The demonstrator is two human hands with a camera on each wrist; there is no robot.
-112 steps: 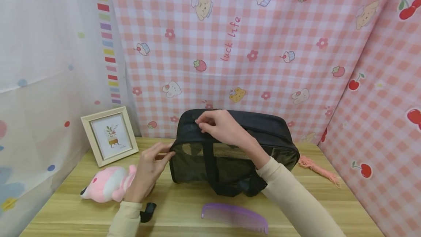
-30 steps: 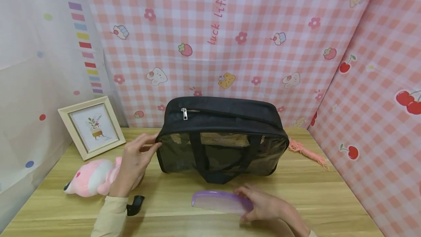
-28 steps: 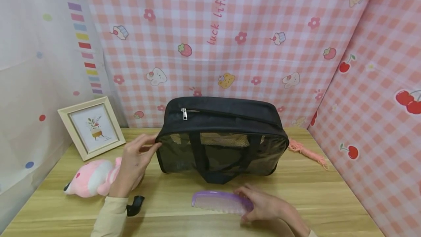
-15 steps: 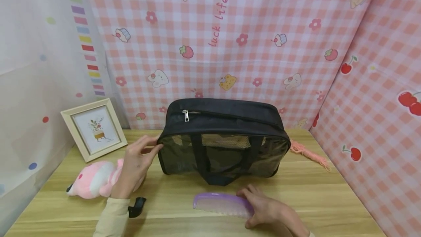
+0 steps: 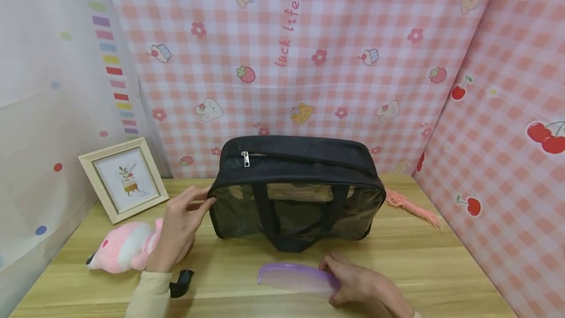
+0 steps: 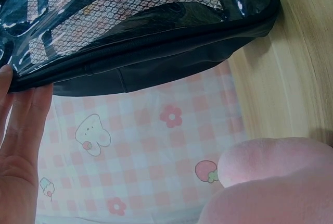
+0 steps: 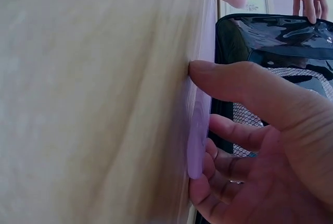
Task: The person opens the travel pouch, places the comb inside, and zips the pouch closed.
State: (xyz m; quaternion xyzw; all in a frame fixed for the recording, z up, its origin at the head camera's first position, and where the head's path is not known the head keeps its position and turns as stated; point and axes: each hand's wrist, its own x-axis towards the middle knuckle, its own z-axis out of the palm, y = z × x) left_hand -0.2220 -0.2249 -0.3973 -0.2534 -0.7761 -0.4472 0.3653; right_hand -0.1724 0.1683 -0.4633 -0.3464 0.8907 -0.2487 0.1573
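Note:
A black toiletry bag [image 5: 300, 171] with a see-through front stands upright, its front handle [image 5: 295, 245] hanging down. Its silver zipper pull [image 5: 245, 159] sits near the left end of the top. My left hand [image 5: 180, 220] pinches the bag's upper left edge between thumb and fingers; the left wrist view shows its fingers [image 6: 28, 117] behind the black piping. In front of the bag lies a purple comb [image 5: 291, 278], teeth toward me. My right hand [image 5: 355, 278] grips the comb's right end, thumb on the toothed side and fingers along the back.
A pink plush toy [image 5: 125, 249] lies at the left, partly behind my left forearm. Behind it a cream picture frame [image 5: 125, 180] leans back. A small black object [image 5: 181, 283] lies near my left sleeve, and a bundle of pink cord [image 5: 410, 207] is right of the bag.
Earlier my right hand pinched the zipper pull; it has since let go and come down to the comb's right end. Over the last second its thumb and fingers barely shift. My left hand stays on the bag.

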